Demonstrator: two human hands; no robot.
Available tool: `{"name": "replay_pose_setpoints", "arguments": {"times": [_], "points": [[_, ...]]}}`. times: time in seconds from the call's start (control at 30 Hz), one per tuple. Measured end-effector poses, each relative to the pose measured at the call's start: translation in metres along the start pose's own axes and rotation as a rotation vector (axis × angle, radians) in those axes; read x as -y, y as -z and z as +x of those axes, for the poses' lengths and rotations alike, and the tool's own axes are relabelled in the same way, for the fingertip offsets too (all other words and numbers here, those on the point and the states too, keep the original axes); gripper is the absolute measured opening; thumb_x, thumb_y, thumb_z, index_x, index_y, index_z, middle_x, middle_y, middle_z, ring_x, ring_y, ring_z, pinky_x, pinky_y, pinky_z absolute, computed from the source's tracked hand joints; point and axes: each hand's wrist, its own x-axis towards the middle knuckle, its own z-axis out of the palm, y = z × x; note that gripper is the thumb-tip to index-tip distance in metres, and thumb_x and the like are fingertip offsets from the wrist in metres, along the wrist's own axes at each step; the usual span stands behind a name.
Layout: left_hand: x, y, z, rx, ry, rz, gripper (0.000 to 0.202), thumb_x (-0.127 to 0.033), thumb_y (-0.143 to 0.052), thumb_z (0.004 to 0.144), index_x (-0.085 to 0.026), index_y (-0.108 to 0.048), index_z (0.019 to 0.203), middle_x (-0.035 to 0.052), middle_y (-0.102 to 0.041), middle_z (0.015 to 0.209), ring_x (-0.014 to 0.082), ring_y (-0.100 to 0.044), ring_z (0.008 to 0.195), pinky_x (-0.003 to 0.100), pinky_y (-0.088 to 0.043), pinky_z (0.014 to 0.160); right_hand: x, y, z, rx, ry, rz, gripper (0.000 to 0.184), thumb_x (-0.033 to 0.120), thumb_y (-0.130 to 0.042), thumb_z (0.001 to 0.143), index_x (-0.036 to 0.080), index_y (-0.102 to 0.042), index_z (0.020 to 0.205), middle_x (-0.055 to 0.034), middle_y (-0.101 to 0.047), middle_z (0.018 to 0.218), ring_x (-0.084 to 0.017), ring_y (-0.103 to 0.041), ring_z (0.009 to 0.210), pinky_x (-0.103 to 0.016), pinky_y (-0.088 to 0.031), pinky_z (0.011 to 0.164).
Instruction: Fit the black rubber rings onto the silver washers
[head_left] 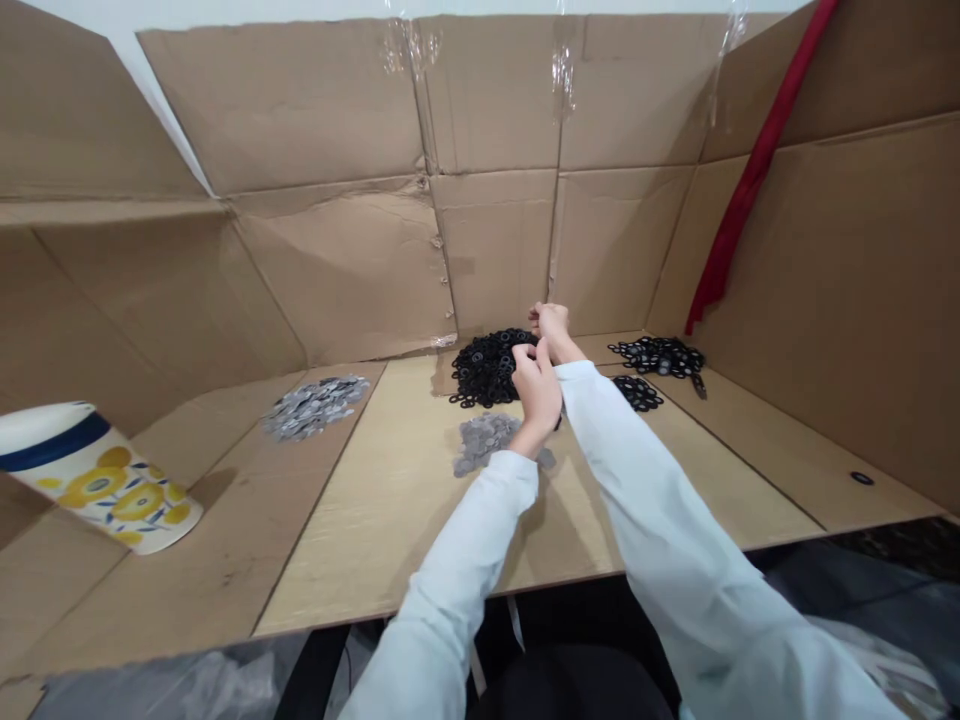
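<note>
A wide board work surface (390,520) ran ahead of the person, boxed in by folded cardboard walls (487,240). Taking the hands as the clock's centre and straight ahead as twelve, a long red cloth strip (750,170) hung down the wall at one o'clock. A paper cup (101,480) with yellow flowers and a blue band lay on its side at nine. A pile of grey washers (315,407) sat at nine too, and a second grey pile (484,443) lay at seven, just beside the left hand. The main heap of black rings (487,368) lay at ten, touching the hands. Smaller black piles (660,355) lay at three and four, and a lone black ring (862,478) lay at four.

The left hand (537,390) and the right hand (550,322), in white sleeves, were half closed, fingertips pinched together. Whether they held a ring was too small to tell.
</note>
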Motion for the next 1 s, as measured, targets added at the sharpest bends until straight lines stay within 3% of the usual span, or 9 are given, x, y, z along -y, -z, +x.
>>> {"name": "replay_pose_setpoints", "arguments": {"times": [0.1,0.17,0.23,0.3,0.37,0.47,0.57,0.73,1.0], "points": [[0.0,0.009,0.013,0.251,-0.141,-0.018,0.027,-0.045,-0.041,0.086,-0.019,-0.047,0.085,-0.0005,-0.056,0.067,0.0108,-0.052,0.06,0.021,-0.038,0.061,0.011,0.002,-0.013,0.06,0.024,0.107,0.022,0.028,-0.043,0.081,0.013,-0.056,0.071,-0.0022,-0.06,0.065,-0.008,-0.051,0.054,-0.019,-0.042,0.051],[0.007,0.02,0.025,0.248,-0.193,-0.014,0.029,-0.045,-0.043,0.085,-0.019,-0.048,0.094,0.0037,-0.061,0.085,0.0116,-0.057,0.073,0.022,-0.041,0.066,0.018,0.006,-0.023,0.095,0.092,0.073,0.022,0.029,-0.045,0.08,0.014,-0.057,0.07,-0.0017,-0.06,0.064,-0.008,-0.051,0.054,-0.019,-0.042,0.053],[0.025,0.034,0.043,0.145,-0.141,0.098,0.029,-0.042,-0.039,0.088,-0.018,-0.047,0.101,0.0069,-0.061,0.099,0.0122,-0.058,0.081,0.022,-0.043,0.07,0.022,0.015,-0.037,0.137,0.172,-0.043,0.022,0.03,-0.047,0.078,0.014,-0.058,0.068,-0.0014,-0.06,0.062,-0.01,-0.052,0.057,-0.021,-0.043,0.057],[0.052,0.051,0.064,0.127,-0.028,0.358,0.026,-0.035,-0.034,0.09,-0.018,-0.049,0.103,0.0075,-0.062,0.1,0.0135,-0.059,0.088,0.023,-0.043,0.075,0.021,0.026,-0.059,0.193,0.22,-0.174,0.023,0.031,-0.048,0.077,0.015,-0.059,0.066,-0.0017,-0.061,0.062,-0.011,-0.054,0.059,-0.023,-0.043,0.061],[0.085,0.067,0.081,0.291,0.113,0.754,0.022,-0.024,-0.036,0.089,-0.018,-0.054,0.1,0.0066,-0.064,0.102,0.0145,-0.058,0.095,0.024,-0.042,0.08,0.015,0.037,-0.087,0.269,0.229,-0.298,0.022,0.03,-0.047,0.077,0.015,-0.061,0.066,-0.0018,-0.062,0.063,-0.012,-0.054,0.059,-0.024,-0.042,0.061],[0.127,0.081,0.091,0.414,0.203,0.874,0.013,-0.016,-0.053,0.079,-0.016,-0.062,0.088,0.0089,-0.067,0.094,0.0185,-0.06,0.092,0.025,-0.043,0.079,-0.002,0.05,-0.123,0.499,0.188,-0.478,0.021,0.03,-0.052,0.074,0.017,-0.061,0.061,-0.0015,-0.062,0.057,-0.012,-0.054,0.056,-0.023,-0.039,0.058],[0.147,0.078,0.09,0.441,0.183,0.94,0.02,-0.024,-0.052,0.082,-0.016,-0.062,0.097,0.011,-0.065,0.104,0.0193,-0.057,0.1,0.026,-0.041,0.085,-0.021,0.054,-0.133,0.431,0.092,-0.505,0.022,0.031,-0.051,0.075,0.017,-0.062,0.062,-0.0031,-0.064,0.061,-0.013,-0.055,0.057,-0.023,-0.038,0.056],[0.148,0.058,0.09,0.446,0.16,1.029,0.027,-0.034,-0.054,0.081,-0.015,-0.062,0.098,0.0152,-0.059,0.111,0.0235,-0.053,0.107,0.03,-0.04,0.086,-0.048,0.05,-0.117,0.309,0.011,-0.375,0.024,0.034,-0.05,0.075,0.016,-0.061,0.065,-0.0046,-0.066,0.064,-0.014,-0.058,0.059,-0.024,-0.04,0.058],[0.16,0.058,0.102,0.436,0.173,0.999,0.019,-0.029,-0.057,0.079,-0.016,-0.065,0.091,0.0108,-0.064,0.102,0.0179,-0.057,0.097,0.025,-0.042,0.082,-0.066,0.036,-0.126,0.39,0.06,-0.406,0.022,0.03,-0.048,0.077,0.016,-0.061,0.066,-0.0048,-0.066,0.067,-0.014,-0.058,0.062,-0.024,-0.041,0.061]]}}
